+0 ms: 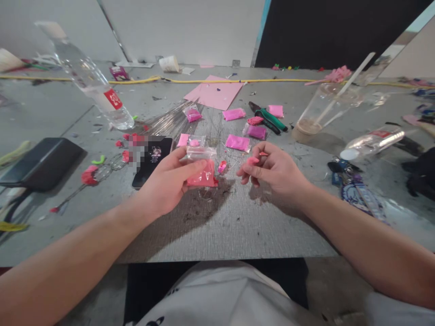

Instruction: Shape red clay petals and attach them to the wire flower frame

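Observation:
My left hand [170, 179] is closed on a clear zip bag of coral-pink clay [203, 174], thumb across its front. A small lump of pink clay [252, 160] sits between the thumb and fingers of my right hand [275, 170]. On the table between the hands lies a small pink and red clay piece [222, 167]. Beyond them are several packets of pink and magenta clay, among them a pink packet [238, 142] and a magenta packet [257, 131]. A phone [154, 158] lies beside my left hand, partly covered by it.
Thin wires [176, 117] fan out behind the phone. Green-handled pliers [270, 118] lie near a pink paper sheet [214, 93]. A water bottle [91, 81] and a black box [44, 160] stand left; a plastic cup with a straw [311, 111], a lying bottle [374, 141] and keys [360, 190] are right.

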